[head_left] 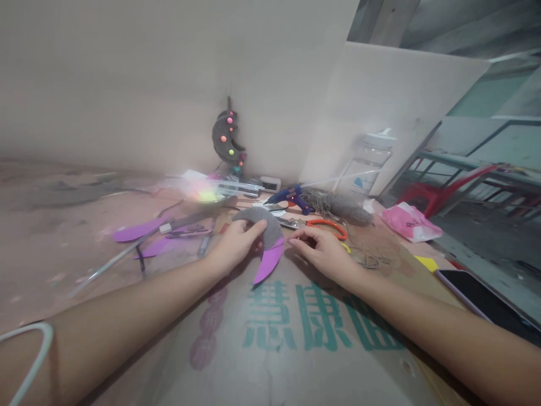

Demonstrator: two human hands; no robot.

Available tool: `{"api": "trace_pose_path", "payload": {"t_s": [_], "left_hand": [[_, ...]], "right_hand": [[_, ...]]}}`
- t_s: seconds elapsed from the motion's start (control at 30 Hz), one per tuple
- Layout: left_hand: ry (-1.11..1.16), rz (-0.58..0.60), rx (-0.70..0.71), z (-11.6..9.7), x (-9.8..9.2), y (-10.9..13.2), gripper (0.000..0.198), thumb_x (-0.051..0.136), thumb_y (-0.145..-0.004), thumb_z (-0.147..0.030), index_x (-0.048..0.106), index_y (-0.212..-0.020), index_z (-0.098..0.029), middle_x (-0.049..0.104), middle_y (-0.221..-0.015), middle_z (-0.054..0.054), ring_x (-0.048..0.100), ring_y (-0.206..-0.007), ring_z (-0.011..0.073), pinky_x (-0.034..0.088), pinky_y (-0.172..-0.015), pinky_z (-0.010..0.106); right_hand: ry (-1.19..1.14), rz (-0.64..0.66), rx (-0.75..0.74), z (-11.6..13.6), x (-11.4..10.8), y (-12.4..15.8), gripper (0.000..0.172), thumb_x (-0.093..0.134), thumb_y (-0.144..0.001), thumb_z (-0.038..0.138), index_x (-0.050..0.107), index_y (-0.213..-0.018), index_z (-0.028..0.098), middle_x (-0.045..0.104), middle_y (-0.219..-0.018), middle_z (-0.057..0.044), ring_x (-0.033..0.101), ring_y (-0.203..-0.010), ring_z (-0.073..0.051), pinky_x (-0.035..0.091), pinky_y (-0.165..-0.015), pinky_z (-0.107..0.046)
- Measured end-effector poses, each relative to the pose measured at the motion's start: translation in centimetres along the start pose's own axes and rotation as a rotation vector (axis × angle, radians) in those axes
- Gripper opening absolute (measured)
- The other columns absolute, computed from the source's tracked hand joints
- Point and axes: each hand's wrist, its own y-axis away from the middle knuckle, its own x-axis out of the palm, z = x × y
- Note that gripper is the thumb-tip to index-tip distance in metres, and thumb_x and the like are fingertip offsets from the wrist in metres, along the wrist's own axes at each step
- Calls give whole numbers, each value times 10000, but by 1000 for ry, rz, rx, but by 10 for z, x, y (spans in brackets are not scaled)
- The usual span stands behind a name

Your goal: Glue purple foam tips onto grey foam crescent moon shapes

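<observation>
My left hand (236, 243) grips a crescent-shaped piece (270, 248), grey with wound yarn on its upper part and bare purple at its lower tip. It rests on a sheet of cardboard (296, 349) printed with green characters. My right hand (319, 248) lies just right of the crescent, thumb and fingers pinched together near the crescent's edge; what they pinch is too thin to make out.
A blue glue gun (291, 197), a bundle of grey yarn (342, 208), orange-handled scissors (327, 225) and purple crescent cutouts (137, 230) lie behind. A finished grey crescent with coloured beads (227, 138) leans on the wall. A plastic jar (372, 163), pink bag (414, 223) and phone (486, 299) sit right.
</observation>
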Motion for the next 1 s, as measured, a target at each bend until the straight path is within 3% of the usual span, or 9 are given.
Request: {"api": "trace_pose_path", "payload": {"t_s": [0.37,0.9,1.0], "left_hand": [[-110,47,34,1,-1,2,395,589,-791,-497,538,-600,-155,545,-537,-18,501,-488,102,382,-495,226],[-44,78,-26,-3,0,5,343,596,-802,-457,539,-634,-164,541,-518,-21,492,-455,94,377,-451,210],[-1,91,-37,-1,0,4,345,610,-795,-465,535,-649,-161,533,-522,-24,511,-470,96,389,-459,208]], "right_hand": [[-11,-30,-2,3,0,-1,126,558,-851,236,641,-786,165,616,-692,0,498,-603,-119,380,-565,-230],[-15,-51,-24,3,1,1,134,563,-847,266,650,-803,174,649,-726,-12,531,-615,-133,420,-582,-252],[-27,-46,-56,0,0,1,152,546,-864,249,678,-847,175,687,-797,-32,593,-707,-156,460,-670,-277]]}}
